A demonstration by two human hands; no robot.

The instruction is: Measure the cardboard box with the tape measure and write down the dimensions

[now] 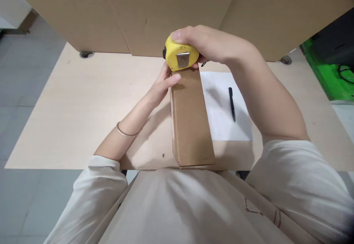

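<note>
While right hand (212, 44) fingers clasp tape measure (181, 55) | left hand (162, 87) fingers extended, touching box (191, 126) end

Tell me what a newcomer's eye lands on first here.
The yellow tape measure stands out first, gripped by the right hand at the far end of a long cardboard box lying on the table. The left hand touches that end from the left. Right of the box, a black pen lies on a white sheet.
</note>
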